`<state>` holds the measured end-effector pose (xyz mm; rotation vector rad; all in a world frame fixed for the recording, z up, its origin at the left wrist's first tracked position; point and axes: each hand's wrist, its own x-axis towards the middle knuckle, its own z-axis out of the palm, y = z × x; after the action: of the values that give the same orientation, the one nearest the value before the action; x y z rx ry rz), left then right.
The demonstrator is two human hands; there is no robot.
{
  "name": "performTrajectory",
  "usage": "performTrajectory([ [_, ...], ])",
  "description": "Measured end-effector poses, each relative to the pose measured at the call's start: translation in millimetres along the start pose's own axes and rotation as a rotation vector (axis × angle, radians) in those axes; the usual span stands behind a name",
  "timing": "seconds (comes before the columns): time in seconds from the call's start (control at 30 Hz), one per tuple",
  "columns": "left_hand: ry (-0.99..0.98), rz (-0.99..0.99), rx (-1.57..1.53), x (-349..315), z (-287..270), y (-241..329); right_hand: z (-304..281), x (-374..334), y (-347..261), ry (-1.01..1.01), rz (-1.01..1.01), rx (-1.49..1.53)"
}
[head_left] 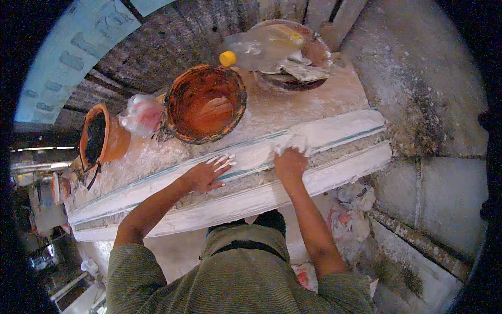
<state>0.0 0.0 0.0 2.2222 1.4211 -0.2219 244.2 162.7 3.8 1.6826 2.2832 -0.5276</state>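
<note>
A long white plaster-like moulding (348, 129) with a thin green line along it runs across the worktable in front of me. My left hand (205, 175) rests on its upper face, fingers stretched out and white at the tips. Further right, my right hand (291, 161) reaches over the same piece. Its fingers are coated in white and blurred, so whether they hold anything is unclear. Nearer my body lies a second white edge (251, 203), with a rough grey strip (238, 180) between the two.
Beyond the moulding stands an orange-brown tub (208, 118). To its left are a clear plastic bag (142, 114) and a tipped terracotta-coloured pot (116, 138). A yellow-capped clear bottle (256, 52) lies over a round basin (316, 44). Crumpled bags (351, 212) lie below right.
</note>
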Motion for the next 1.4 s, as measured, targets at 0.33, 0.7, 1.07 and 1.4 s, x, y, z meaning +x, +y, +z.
performTrajectory([
  [0.33, 0.031, 0.023, -0.131, -7, 3, -9, 6, 38, -52, 0.056, -0.123, 0.219],
  [0.7, 0.044, 0.017, -0.119, -27, 8, -21, -13, 38, 70, 0.485, 0.522, 0.132],
  [1.07, 0.077, 0.137, -0.16, 13, -2, -17, 45, 3, -62, -0.022, -0.112, 0.045],
  [1.4, 0.138, 0.19, -0.206, 183, -36, 28, -30, 150, 174, 0.196, 0.129, 0.296],
])
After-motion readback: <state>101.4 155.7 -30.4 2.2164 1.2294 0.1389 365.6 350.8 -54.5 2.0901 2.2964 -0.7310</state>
